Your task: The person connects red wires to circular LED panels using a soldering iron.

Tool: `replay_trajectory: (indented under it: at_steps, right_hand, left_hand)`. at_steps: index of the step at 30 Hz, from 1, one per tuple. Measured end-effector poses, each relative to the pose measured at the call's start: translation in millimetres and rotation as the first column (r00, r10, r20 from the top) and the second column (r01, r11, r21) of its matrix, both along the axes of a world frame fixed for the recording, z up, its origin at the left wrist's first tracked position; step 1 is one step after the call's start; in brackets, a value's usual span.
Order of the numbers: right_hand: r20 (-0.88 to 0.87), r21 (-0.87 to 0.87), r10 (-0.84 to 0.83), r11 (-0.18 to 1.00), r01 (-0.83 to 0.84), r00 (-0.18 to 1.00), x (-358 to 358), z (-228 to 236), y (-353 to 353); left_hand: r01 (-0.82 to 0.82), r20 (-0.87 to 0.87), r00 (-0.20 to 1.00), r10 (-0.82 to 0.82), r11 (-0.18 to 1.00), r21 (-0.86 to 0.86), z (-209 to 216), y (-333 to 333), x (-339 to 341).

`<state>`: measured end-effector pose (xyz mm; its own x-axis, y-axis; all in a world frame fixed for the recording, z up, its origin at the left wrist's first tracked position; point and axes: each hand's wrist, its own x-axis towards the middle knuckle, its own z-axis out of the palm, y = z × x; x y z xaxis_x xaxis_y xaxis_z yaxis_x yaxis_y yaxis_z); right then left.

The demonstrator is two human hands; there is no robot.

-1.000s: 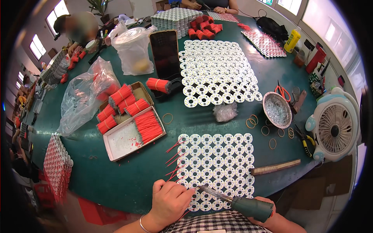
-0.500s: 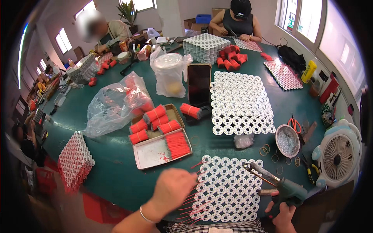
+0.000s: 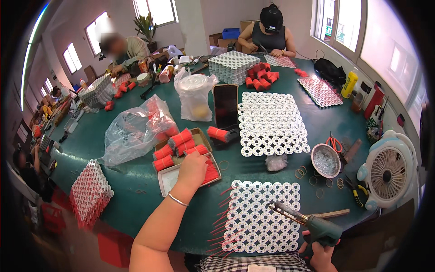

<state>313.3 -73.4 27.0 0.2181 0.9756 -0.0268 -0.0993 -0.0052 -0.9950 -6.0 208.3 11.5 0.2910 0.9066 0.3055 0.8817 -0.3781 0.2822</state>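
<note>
A green table (image 3: 122, 192) spans the frame. The panel (image 3: 265, 216) of white discs lies lower centre; the box (image 3: 168, 181), left of centre. The gun (image 3: 323, 228), lower right, has the right hand's (image 3: 321, 255) fingers clamped round its handle. The left hand (image 3: 192, 170), fingers' state hidden, is at the box's red wires (image 3: 212, 173).

1. We see a bright room, with daylight bleaching the windows (image 3: 156, 11) at the upper left and upper right.
2. We notice a light strip (image 3: 31, 63) glowing at the upper left, bowed by the fisheye lens.
3. We find pale sheen on the green table (image 3: 122, 199) and glints on the clear plastic bag (image 3: 127, 136).
4. We can separate the discs of the near white sheet (image 3: 251, 226), but their markings are too small to read.
5. We get black, rounded borders, and a blurred patch hides a seated person's (image 3: 136, 49) head.
</note>
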Motion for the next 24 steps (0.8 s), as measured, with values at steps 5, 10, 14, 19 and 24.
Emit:
replay_trajectory:
  at_steps: [5, 10, 14, 19, 24]
  right_hand:
    - [-0.018, 0.026, 0.024, 0.999, -0.024, 1.0, -0.4, 3.7, -10.1]
    - [-0.077, -0.016, -0.153, 0.988, 0.152, 0.985, -8.4, -0.6, -15.7]
    - [-0.084, -0.079, -0.097, 0.993, 0.091, 0.992, -1.9, 0.2, -17.3]
    - [-0.108, -0.058, -0.119, 0.992, 0.113, 0.987, -4.6, -3.8, -10.7]
    - [-0.109, -0.147, -0.16, 0.979, 0.144, 0.981, -4.5, -1.8, 7.1]
  left_hand:
    - [0.0, 0.046, 0.999, -0.009, 0.982, 0.191, 1.8, -2.1, 2.9]
    - [0.014, 0.032, 0.999, -0.02, 0.983, 0.181, -5.2, 2.4, -0.2]
    - [0.051, -0.003, 0.999, -0.052, 0.978, 0.2, -4.5, 1.6, -1.8]
    - [0.024, 0.198, 0.977, -0.081, 0.961, 0.276, 7.3, -7.5, 1.2]
    - [0.083, 0.861, 0.485, 0.155, 0.972, -0.222, 19.6, -72.3, -1.3]
